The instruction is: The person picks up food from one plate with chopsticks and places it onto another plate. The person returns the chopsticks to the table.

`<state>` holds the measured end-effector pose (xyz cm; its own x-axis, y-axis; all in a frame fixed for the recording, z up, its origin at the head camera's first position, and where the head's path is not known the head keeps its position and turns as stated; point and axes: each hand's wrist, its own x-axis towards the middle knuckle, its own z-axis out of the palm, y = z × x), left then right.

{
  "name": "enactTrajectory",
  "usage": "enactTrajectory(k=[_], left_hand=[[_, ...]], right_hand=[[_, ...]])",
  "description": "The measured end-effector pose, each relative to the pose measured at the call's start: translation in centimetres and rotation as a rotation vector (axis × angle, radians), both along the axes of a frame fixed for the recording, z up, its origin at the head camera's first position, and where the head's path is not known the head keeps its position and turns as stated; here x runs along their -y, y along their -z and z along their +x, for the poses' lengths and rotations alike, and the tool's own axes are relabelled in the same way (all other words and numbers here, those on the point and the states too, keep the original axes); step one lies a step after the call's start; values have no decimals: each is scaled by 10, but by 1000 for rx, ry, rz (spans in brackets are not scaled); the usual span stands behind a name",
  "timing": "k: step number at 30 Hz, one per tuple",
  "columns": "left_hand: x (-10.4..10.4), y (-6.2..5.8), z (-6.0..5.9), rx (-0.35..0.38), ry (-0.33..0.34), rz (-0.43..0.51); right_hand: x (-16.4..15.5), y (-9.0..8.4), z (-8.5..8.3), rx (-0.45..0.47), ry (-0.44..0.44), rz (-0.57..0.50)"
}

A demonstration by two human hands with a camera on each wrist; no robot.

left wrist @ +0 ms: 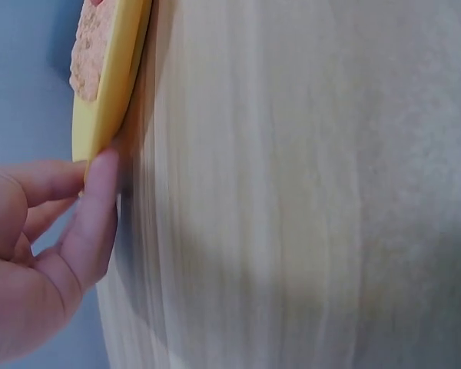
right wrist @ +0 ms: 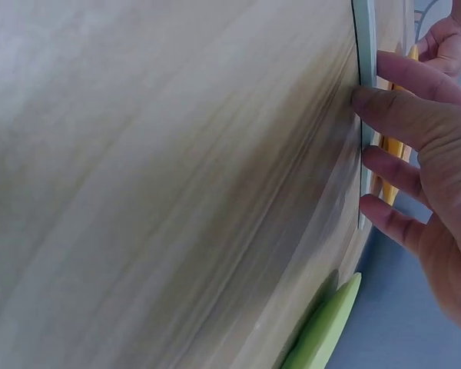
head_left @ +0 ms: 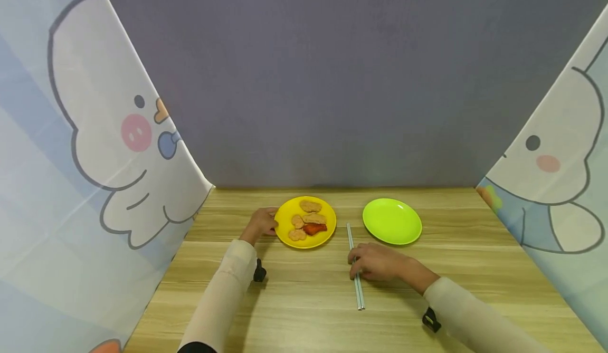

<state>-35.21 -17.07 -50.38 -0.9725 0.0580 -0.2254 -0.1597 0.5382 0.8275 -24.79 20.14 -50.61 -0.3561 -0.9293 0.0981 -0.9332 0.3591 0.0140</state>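
Note:
On the left, my left hand (head_left: 263, 222) pinches the rim of a yellow plate (head_left: 284, 217), thumb and fingers meeting at its edge in the left wrist view. Several tan breaded pieces (head_left: 311, 206) and one reddish-brown piece like a chicken wing (head_left: 315, 229) lie on that plate. A pair of pale blue-green chopsticks (head_left: 361, 292) lies on the table, pointing away from me. Bent over their middle, my right hand (head_left: 380, 262) pinches them, the thumb on one side and fingertips along the other. Beyond it sits a bright green plate (head_left: 392, 221) with nothing on it.
The wood-grain table (head_left: 304, 295) ends at a grey panel (head_left: 304, 89) behind the plates. Cloth walls with cartoon figures (head_left: 109, 105) stand to the left and right. Dark wrist straps (head_left: 431, 320) are on both sleeves.

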Motion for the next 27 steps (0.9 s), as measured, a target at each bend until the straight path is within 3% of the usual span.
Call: enactTrajectory(k=[5,9,17,27], left_hand=[[7,1,0,60,-3,93],[10,1,-1,88,13,128],[12,2,-5,106,-3,121],[9,3,-7,106,1,124]], right_hand=[[6,-3,-2,-19,-6,35],[14,-7,-1,-89,-13,107],[36,-19,4,-249,-46,304],[43,-16,4,-345,-62,398]])
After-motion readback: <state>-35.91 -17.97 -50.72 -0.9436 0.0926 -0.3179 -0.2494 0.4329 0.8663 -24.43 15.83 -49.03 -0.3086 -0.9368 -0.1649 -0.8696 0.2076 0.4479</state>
